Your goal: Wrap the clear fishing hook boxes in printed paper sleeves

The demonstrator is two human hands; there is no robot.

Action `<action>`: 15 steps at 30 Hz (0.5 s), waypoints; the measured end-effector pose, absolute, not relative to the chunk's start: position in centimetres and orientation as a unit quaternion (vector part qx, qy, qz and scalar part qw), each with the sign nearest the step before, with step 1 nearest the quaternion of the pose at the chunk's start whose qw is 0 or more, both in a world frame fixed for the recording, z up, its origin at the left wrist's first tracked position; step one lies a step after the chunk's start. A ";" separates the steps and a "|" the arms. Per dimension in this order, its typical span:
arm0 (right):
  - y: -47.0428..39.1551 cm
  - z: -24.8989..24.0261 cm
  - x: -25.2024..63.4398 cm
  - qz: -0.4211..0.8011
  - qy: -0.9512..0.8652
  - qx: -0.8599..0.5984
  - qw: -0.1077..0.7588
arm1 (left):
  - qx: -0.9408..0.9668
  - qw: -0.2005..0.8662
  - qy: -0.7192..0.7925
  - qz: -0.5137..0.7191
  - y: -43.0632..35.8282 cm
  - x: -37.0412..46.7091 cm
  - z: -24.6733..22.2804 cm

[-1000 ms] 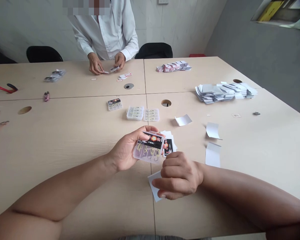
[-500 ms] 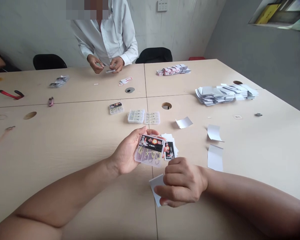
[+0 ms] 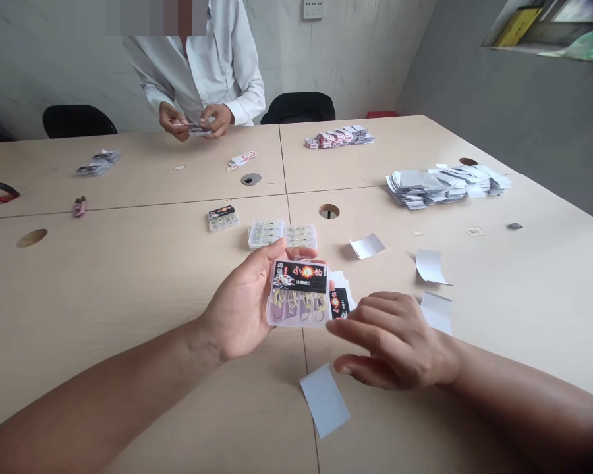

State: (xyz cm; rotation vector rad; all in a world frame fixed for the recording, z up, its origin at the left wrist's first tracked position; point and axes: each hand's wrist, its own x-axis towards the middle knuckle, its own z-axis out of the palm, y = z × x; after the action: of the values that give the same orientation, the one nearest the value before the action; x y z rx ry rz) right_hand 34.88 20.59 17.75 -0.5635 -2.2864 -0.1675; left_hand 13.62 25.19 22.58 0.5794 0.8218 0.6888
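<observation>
My left hand (image 3: 242, 303) holds a clear plastic box (image 3: 298, 294) with a black printed label across its upper part and yellow-and-dark hooks in its compartments. Just right of the box, my right hand (image 3: 395, 339) is open with its fingers spread and slightly bent, holding nothing; the index fingertip is near the box's lower right corner. Behind the hands lie printed cards (image 3: 340, 301), partly hidden. A white backing sheet (image 3: 325, 400) lies on the table in front. Beyond my left hand are clear boxes of hooks (image 3: 267, 234) and one labelled box (image 3: 223, 217).
Curled white sheets (image 3: 432, 266) lie at the right, with a long stack of papers (image 3: 447, 185) behind. Across the table (image 3: 178, 263), a person in a white shirt (image 3: 222, 59) handles small items. Pliers (image 3: 0, 193) lie far left.
My right hand has opened and moved right, uncovering the white sheet in front. The box in my left hand is turned more level. The view has shifted slightly to the right.
</observation>
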 end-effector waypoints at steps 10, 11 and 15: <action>21.1 17.5 35.2 0.034 -0.843 -0.363 0.396 | 0.263 0.864 0.325 0.281 25.4 13.5 22.3; 21.1 17.4 35.1 0.051 -0.842 -0.360 0.398 | 0.259 0.868 0.319 0.280 25.4 13.6 22.2; 20.9 17.1 34.9 0.098 -0.840 -0.344 0.407 | 0.242 0.877 0.310 0.275 25.3 13.7 21.8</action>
State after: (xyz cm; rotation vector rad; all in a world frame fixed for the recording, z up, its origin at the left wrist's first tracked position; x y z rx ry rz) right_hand 34.95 20.86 17.12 -0.8685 -2.1194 0.2481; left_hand 13.70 25.33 21.75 0.5055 0.6469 0.5727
